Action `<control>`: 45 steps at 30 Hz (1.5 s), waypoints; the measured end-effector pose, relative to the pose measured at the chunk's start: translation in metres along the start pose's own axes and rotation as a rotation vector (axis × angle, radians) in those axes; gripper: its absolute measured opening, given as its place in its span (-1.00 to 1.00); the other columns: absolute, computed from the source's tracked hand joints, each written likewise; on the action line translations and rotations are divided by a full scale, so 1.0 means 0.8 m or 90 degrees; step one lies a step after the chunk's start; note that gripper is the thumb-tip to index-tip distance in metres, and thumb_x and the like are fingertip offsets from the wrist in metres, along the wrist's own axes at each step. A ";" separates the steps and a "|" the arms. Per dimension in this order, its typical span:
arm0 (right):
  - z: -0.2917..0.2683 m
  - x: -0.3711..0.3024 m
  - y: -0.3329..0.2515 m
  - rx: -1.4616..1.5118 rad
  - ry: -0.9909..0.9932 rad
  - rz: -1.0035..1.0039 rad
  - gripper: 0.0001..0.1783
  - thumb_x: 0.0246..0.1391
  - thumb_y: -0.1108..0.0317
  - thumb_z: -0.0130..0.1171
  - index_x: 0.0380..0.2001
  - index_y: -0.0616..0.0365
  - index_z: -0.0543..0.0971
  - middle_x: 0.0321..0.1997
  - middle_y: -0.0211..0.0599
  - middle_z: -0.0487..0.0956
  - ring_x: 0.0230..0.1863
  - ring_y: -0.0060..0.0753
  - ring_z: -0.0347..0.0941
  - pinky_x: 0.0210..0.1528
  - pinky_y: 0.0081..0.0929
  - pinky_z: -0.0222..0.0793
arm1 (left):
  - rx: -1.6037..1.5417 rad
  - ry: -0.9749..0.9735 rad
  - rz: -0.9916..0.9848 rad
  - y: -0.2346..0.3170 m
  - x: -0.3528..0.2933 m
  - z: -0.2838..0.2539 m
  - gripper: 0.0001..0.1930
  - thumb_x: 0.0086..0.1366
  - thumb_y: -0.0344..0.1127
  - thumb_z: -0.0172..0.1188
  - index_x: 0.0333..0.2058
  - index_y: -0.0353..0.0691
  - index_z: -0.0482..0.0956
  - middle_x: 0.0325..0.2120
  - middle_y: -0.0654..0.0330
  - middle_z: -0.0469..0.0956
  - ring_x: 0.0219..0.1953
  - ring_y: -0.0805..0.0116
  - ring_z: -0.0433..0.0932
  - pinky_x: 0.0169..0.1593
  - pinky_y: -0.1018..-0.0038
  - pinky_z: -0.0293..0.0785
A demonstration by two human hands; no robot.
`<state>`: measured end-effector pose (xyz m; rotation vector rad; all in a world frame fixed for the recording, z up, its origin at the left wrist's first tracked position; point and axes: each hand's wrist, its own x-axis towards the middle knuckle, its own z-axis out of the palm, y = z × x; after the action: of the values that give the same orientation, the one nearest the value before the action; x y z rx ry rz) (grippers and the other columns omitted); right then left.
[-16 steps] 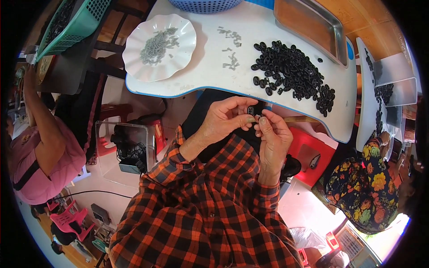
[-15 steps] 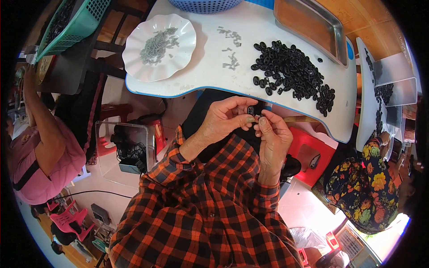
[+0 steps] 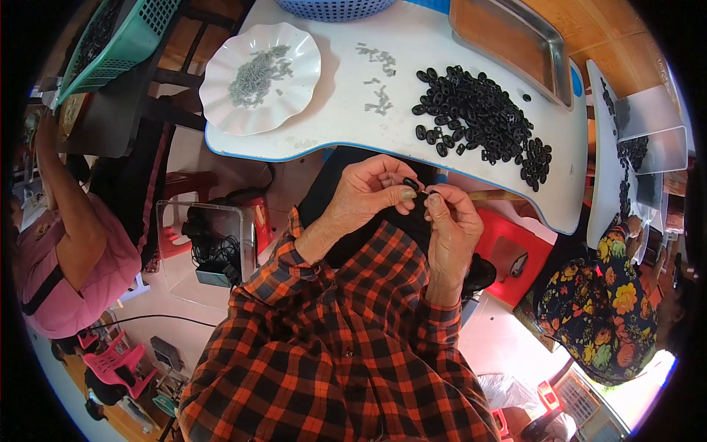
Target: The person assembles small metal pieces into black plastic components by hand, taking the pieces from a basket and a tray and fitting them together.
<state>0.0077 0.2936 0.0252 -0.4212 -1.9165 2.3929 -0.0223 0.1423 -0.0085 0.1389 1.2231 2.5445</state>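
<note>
Just below the table's front edge, my left hand pinches a small black oval plastic piece between thumb and fingertips. The piece is seen nearly edge-on. My right hand is closed close beside it, thumb against forefinger; what sits between those fingertips is too small to make out. Many similar black oval pieces with holes lie in a heap on the right of the white table. Small clear-grey bits are scattered in the middle of the table. More of them fill the centre of a white scalloped plate at the left.
A metal tray lies at the far right, and a blue basket stands at the far edge. Red stools and a clear bin with black cords are beside me. One person works on each side.
The black piece in my left hand has turned from showing its holed face to nearly edge-on. My fingertips have shifted slightly around it.
</note>
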 end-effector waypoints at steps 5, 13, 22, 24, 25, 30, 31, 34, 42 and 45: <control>0.002 -0.002 0.000 -0.027 0.004 -0.006 -0.92 0.05 0.49 0.20 -0.34 0.23 0.56 -0.43 -0.45 0.54 -0.42 -0.72 0.39 -0.38 -0.77 0.26 | 0.056 0.014 -0.001 -0.003 0.001 -0.003 -0.83 0.21 -0.53 0.17 -0.22 -0.41 0.49 -0.39 0.19 0.56 -0.41 0.53 0.55 -0.32 0.63 0.55; 0.009 -0.002 0.002 0.004 0.027 0.008 -0.88 0.09 0.46 0.18 -0.31 0.27 0.54 -0.43 -0.37 0.57 -0.43 -0.66 0.44 -0.39 -0.76 0.32 | 0.060 0.048 0.008 -0.013 -0.002 0.002 -0.80 0.20 -0.52 0.18 -0.18 -0.39 0.51 -0.41 0.24 0.55 -0.42 0.58 0.53 -0.30 0.68 0.51; 0.006 0.002 0.003 0.037 0.052 0.012 -0.88 0.09 0.45 0.18 -0.31 0.27 0.55 -0.40 -0.33 0.59 -0.44 -0.65 0.44 -0.41 -0.75 0.32 | 0.211 0.019 0.035 -0.008 -0.005 0.008 -0.75 0.19 -0.52 0.18 -0.13 -0.41 0.51 -0.38 0.16 0.60 -0.41 0.54 0.58 -0.31 0.65 0.55; 0.006 0.003 0.005 0.038 0.051 0.014 -0.86 0.09 0.46 0.18 -0.29 0.29 0.54 -0.38 -0.30 0.59 -0.45 -0.66 0.44 -0.42 -0.76 0.31 | 0.226 0.014 0.042 -0.006 -0.005 0.008 -0.75 0.19 -0.53 0.18 -0.12 -0.41 0.51 -0.38 0.15 0.60 -0.40 0.54 0.58 -0.31 0.64 0.55; 0.006 0.003 0.005 0.039 0.050 0.015 -0.84 0.09 0.46 0.17 -0.27 0.31 0.54 -0.37 -0.28 0.60 -0.47 -0.68 0.43 -0.43 -0.77 0.30 | 0.213 0.004 0.036 -0.006 -0.004 0.007 -0.74 0.20 -0.53 0.18 -0.12 -0.42 0.50 -0.37 0.15 0.60 -0.40 0.53 0.58 -0.30 0.63 0.56; 0.008 0.002 0.000 0.049 0.040 0.024 -0.87 0.07 0.46 0.19 -0.30 0.28 0.56 -0.40 -0.34 0.59 -0.45 -0.66 0.44 -0.41 -0.75 0.32 | 0.085 0.000 -0.039 -0.009 -0.003 0.002 -0.72 0.19 -0.54 0.18 -0.10 -0.42 0.47 -0.34 0.13 0.58 -0.38 0.48 0.59 -0.31 0.58 0.60; 0.009 0.002 -0.002 0.052 0.036 0.028 -0.87 0.07 0.46 0.20 -0.30 0.28 0.56 -0.40 -0.35 0.58 -0.45 -0.66 0.43 -0.40 -0.76 0.32 | 0.055 -0.005 -0.035 -0.010 -0.002 -0.001 -0.72 0.18 -0.54 0.19 -0.10 -0.42 0.47 -0.33 0.13 0.58 -0.37 0.47 0.59 -0.32 0.56 0.61; 0.009 0.000 -0.003 0.003 0.040 0.009 -0.87 0.06 0.45 0.22 -0.31 0.26 0.57 -0.41 -0.40 0.57 -0.45 -0.69 0.41 -0.40 -0.77 0.31 | -0.009 -0.001 -0.043 -0.012 0.000 -0.009 -0.70 0.15 -0.55 0.21 -0.11 -0.41 0.47 -0.34 0.12 0.57 -0.38 0.44 0.58 -0.34 0.55 0.61; 0.010 -0.005 -0.005 -0.088 0.024 -0.008 -0.86 0.05 0.43 0.24 -0.32 0.24 0.57 -0.43 -0.48 0.54 -0.46 -0.76 0.35 -0.42 -0.79 0.27 | -0.109 -0.010 -0.049 -0.012 0.002 -0.014 -0.70 0.14 -0.55 0.22 -0.11 -0.41 0.47 -0.35 0.14 0.55 -0.39 0.42 0.60 -0.36 0.54 0.62; 0.012 -0.006 -0.006 -0.101 0.021 -0.009 -0.86 0.05 0.44 0.23 -0.31 0.24 0.57 -0.43 -0.49 0.54 -0.46 -0.76 0.35 -0.42 -0.80 0.26 | -0.123 -0.006 -0.055 -0.011 0.001 -0.013 -0.70 0.14 -0.56 0.21 -0.11 -0.41 0.47 -0.35 0.13 0.55 -0.39 0.41 0.60 -0.36 0.53 0.63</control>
<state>0.0095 0.2851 0.0328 -0.4505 -2.0954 2.2191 -0.0234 0.1399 -0.0219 0.0523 0.9508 2.5658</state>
